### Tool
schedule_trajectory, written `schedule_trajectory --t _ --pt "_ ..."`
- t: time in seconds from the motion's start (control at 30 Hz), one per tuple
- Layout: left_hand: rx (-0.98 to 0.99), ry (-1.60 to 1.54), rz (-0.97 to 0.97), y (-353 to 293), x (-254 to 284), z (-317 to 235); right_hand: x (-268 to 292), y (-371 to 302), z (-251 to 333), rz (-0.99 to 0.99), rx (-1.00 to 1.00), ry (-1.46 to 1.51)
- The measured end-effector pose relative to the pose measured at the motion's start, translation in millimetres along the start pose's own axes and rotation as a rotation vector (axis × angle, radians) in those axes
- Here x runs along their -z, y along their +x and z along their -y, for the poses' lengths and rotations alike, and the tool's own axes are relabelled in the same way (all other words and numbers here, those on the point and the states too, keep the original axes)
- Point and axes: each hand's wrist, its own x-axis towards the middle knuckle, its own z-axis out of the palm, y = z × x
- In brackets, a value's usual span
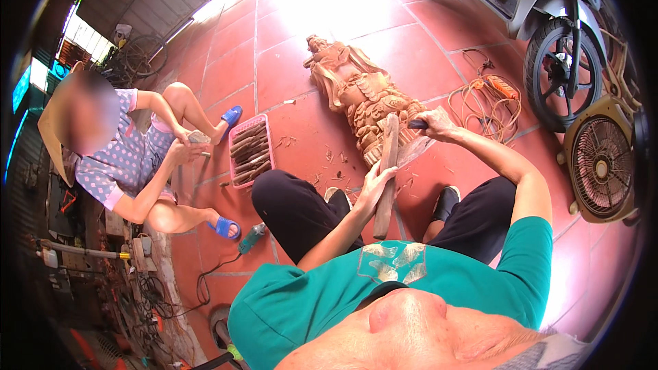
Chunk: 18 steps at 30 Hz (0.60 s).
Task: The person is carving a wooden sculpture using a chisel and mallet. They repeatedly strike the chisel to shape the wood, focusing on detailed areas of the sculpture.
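In front of me lies a carved wooden statue (363, 92), its near end between my feet. Across that end I hold a long, flat, worn piece of wood (388, 154) upright, with my left hand (375, 185) closed around its lower half. My right hand (440, 125) is closed on a tool's dark handle (417, 124), just right of the wood's upper part. The tool's working end is hidden, so its kind cannot be made out. Wood chips (332, 175) lie beside the statue.
A pink basket (270, 147) of wooden-handled tools stands left, beside a seated co-worker (137, 151) holding a small block. A green power tool (253, 238) with a cord lies near my left knee. To the right are an orange extension cord (504, 87), a fan (603, 164) and a motorbike (562, 48).
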Motion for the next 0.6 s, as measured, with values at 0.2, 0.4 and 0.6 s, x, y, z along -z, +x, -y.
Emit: schedule_trajectory --t 0.2,0.4,0.6 --pt "-0.007 0.064 -0.021 -4 1 -4 -9 8 -15 -0.079 0.055 0.027" --pt "-0.004 0.046 -0.033 -5 -4 -5 -5 14 -8 0.031 -0.048 -0.067" --pt "-0.045 0.032 0.033 0 2 1 -1 14 -11 -0.016 0.004 0.011"
